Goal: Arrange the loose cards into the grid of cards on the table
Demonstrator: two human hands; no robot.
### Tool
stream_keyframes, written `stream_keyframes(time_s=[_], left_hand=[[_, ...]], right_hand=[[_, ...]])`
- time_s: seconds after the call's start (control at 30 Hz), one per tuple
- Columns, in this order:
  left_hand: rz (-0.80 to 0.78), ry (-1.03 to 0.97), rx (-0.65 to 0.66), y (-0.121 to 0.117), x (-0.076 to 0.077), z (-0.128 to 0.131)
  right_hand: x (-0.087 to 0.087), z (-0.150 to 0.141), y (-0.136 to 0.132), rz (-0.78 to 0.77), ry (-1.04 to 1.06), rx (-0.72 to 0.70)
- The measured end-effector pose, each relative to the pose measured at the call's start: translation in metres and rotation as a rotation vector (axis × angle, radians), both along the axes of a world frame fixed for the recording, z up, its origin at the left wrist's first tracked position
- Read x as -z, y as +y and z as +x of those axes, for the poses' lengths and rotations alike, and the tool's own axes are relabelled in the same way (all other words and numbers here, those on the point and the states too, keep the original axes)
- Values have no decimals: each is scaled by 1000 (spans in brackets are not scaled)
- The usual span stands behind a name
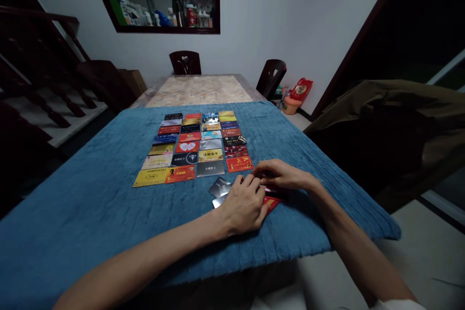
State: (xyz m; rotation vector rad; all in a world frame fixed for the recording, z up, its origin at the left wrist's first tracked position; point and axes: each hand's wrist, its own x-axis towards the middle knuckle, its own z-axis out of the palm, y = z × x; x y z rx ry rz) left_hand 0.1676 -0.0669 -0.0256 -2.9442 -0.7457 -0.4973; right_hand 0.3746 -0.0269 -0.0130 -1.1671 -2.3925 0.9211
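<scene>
On a counter [203, 88] partly covered by a blue cloth [90, 179], colorful cards [211, 155] lie flat in 4 columns. Nearer the wearer, the left hand [242, 205] rests over loose cards [220, 187], grey and red, its fingers bent. The right hand [281, 174] curls just beside it, at the red ones. I cannot tell whether either grip is open or closed.

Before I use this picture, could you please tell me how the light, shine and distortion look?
Head view: dim light overall, with a soft shadow on the blue cloth under the right arm; bright shine on the silver card beside the left hand; wide-angle distortion, with the door frame leaning strongly; small print on the far cards unreadable.
</scene>
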Motion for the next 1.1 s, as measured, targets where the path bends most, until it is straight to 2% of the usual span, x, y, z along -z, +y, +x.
stream_keyframes(time_s=[0.3,0.6,0.9,1.1], left_hand=[[-74,7,-15,-6,-5,-5],[-64,-4,12,-3,-4,-7],[200,-125,139,4,10,-10],[372,-135,216,10,8,-14]], right_hand=[[2,1,1,-18,28,8],[-5,-2,-1,-27,9,21],[0,0,1,-16,16,44],[0,0,2,37,43,67]])
